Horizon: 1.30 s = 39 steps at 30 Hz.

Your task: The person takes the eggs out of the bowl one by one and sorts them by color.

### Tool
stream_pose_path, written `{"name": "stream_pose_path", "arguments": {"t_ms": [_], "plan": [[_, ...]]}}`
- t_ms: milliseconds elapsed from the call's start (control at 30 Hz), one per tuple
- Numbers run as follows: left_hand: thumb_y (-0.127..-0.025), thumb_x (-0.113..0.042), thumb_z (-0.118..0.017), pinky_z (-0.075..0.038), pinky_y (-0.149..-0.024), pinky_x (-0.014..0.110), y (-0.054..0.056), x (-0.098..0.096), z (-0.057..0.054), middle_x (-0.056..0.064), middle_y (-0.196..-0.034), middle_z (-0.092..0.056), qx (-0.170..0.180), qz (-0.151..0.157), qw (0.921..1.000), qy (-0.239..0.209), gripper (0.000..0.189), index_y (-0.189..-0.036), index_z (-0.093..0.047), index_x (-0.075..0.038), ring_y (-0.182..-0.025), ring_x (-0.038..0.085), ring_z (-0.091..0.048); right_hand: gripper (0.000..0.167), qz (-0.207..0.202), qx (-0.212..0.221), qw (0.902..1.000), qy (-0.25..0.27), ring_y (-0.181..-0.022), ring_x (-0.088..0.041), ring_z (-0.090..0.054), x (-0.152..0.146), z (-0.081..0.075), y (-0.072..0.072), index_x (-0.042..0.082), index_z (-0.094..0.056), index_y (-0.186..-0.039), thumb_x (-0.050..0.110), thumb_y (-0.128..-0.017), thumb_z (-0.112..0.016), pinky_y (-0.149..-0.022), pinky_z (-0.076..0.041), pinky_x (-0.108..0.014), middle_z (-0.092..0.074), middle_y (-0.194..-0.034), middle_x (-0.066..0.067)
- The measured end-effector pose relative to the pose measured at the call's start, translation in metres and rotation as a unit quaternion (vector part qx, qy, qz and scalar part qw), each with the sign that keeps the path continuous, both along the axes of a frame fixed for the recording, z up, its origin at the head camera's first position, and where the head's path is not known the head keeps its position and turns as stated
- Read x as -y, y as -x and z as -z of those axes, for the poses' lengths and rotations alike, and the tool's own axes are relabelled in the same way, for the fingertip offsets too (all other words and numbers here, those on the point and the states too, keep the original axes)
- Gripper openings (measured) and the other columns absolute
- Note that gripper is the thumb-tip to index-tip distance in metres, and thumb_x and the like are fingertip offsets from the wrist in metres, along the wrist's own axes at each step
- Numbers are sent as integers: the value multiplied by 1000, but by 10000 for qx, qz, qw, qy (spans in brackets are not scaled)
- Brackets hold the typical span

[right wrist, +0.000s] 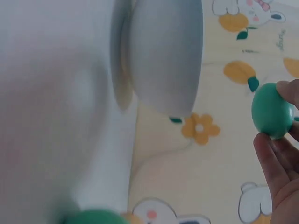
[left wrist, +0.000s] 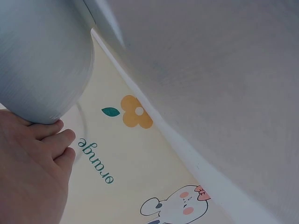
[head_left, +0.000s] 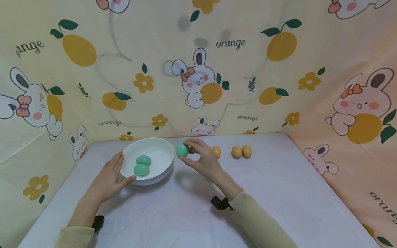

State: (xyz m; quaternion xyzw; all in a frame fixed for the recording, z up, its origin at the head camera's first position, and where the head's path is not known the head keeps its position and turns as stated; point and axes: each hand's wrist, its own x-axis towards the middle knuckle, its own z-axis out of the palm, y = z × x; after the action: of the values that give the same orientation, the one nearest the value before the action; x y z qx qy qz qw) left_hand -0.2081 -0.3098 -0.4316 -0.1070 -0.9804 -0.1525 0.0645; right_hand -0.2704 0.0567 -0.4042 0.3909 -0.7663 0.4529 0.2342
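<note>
A white bowl (head_left: 161, 174) stands on the table, with two green eggs (head_left: 141, 169) lying inside it. My left hand (head_left: 105, 181) rests against the bowl's left side, thumb spread along the near rim and fingers fairly straight. To the right of the bowl, my right hand (head_left: 203, 160) pinches another green egg (head_left: 182, 150) between thumb and fingers, held up beside the rim. The right wrist view shows this held egg (right wrist: 272, 111) clearly. At that view's bottom edge, part of one more green egg (right wrist: 96, 217) appears; in the head view it is hidden.
Behind my right hand a yellow egg (head_left: 216, 152) is partly covered. Two more yellow eggs (head_left: 241, 152) sit side by side farther right. The white table (head_left: 279, 193) meets a patterned cloth backdrop (head_left: 235, 75) at its back and sides.
</note>
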Motion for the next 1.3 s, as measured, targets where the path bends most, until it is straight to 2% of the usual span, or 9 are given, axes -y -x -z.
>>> {"name": "stream_pose_path", "arguments": {"t_ms": [200, 333, 633, 967, 1100, 1300], "plan": [[-96, -65, -61, -18, -125, 66, -1, 1, 2, 32, -168, -14, -5, -23, 10000, -32, 110, -160, -15, 13, -154, 52, -17, 53, 131, -234, 9996, -43, -94, -21, -72, -29, 2, 4, -2, -67, -129, 4, -81, -90, -83, -64, -30, -65, -132, -13], [-97, -65, -60, -17, -125, 66, -1, 2, 2, 32, -169, -13, 21, -19, 10000, -30, 110, -161, -14, 12, -154, 52, -16, 54, 299, -70, 9995, -99, -92, -21, -72, -48, 4, 4, -2, -68, -129, 3, -80, -89, -81, -65, -34, -65, -132, -13], [-97, -64, -61, -18, -125, 67, 0, 2, 1, 32, -168, -14, -45, 24, 10000, -13, 110, -160, -15, 13, -154, 52, -17, 52, 474, 105, 9983, -326, -93, -23, -72, -89, 6, 4, -3, -69, -127, 1, -80, -89, -83, -65, -33, -66, -130, -15], [-96, -66, -60, -18, -125, 67, 2, 2, 3, 32, -168, -15, -48, -28, 10000, 42, 111, -160, -16, 13, -153, 52, -18, 51, 747, 705, 9909, -870, -93, -20, -71, -122, 12, 7, 1, -69, -128, 9, -82, -89, -86, -64, -33, -66, -129, -11], [-96, -66, -60, -17, -125, 66, 1, 2, 3, 32, -169, -14, -14, -36, 10000, 34, 111, -160, -15, 12, -154, 52, -17, 49, 694, 1072, 9859, -1080, -94, -20, -70, -129, 11, 7, 3, -70, -127, 10, -83, -89, -86, -64, -32, -66, -128, -12], [-96, -66, -60, -18, -125, 66, 0, 2, 2, 32, -168, -14, -17, -6, 10000, 14, 111, -160, -15, 13, -154, 52, -17, 46, 394, 1628, 9744, -1497, -94, -22, -70, -137, 9, 8, 3, -71, -127, 10, -85, -87, -86, -64, -35, -66, -124, -16]]}}
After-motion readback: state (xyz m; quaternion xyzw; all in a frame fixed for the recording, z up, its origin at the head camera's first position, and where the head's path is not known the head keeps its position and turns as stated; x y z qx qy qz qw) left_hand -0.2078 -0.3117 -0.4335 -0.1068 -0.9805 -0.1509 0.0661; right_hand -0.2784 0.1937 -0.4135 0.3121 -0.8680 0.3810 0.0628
